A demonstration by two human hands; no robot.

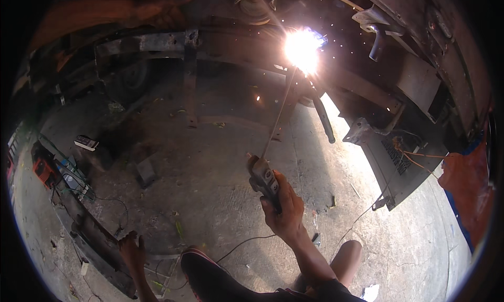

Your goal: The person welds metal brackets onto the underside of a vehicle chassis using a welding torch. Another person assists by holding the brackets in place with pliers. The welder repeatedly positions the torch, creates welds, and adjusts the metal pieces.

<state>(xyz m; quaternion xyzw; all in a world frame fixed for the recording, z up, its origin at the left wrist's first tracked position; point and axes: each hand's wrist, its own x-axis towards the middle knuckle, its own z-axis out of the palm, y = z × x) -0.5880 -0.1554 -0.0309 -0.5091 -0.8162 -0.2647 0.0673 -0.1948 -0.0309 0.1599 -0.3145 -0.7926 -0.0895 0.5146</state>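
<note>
My right hand [284, 205] is closed around the dark handle of a welding electrode holder [263, 178]. A long thin welding rod [278, 121] runs up from its jaws to a blazing white arc [302, 50] on the underside of a rusty metal frame [226, 52]. Sparks scatter around the arc, and its glare hides the joint. At lower left my left hand [132, 249] is over the edge of a long dark metal beam [94, 231], its thumb apart from the fingers. I see nothing held in it; whether it touches the beam is unclear.
Another person's arm [115, 13] reaches in at upper left. A red-and-black machine [46, 168] stands at left. A dark metal panel [391, 165] hangs at right, near an orange-brown sheet [470, 184]. A cable [244, 242] crosses the concrete floor. A wheel [131, 81] sits in shadow.
</note>
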